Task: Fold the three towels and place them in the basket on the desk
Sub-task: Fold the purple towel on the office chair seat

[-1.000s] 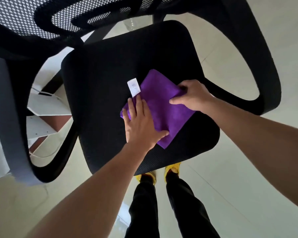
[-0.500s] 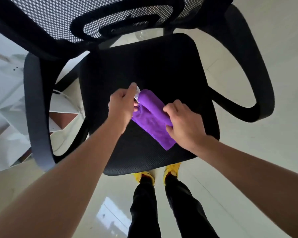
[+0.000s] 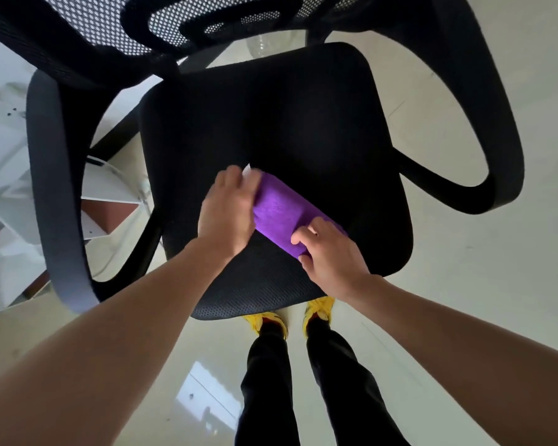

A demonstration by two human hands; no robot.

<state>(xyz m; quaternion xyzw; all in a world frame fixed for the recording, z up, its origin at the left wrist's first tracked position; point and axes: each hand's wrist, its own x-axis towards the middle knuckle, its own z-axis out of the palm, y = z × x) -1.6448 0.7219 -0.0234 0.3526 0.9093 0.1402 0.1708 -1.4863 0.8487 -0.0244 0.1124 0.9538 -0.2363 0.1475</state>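
Now the purple towel (image 3: pixel 281 214), soft fuzzy cloth, lies as a narrow folded strip on the front half of the black mesh chair seat (image 3: pixel 287 123), slanting toward its front right corner. A white tag (image 3: pixel 248 171) pokes out at the far end, print unreadable. Left hand (image 3: pixel 226 217) covers that end; blurred, grip unclear. Right hand (image 3: pixel 329 252) curls round the near end. A second ago the towel was a wider square with the tag in full view.
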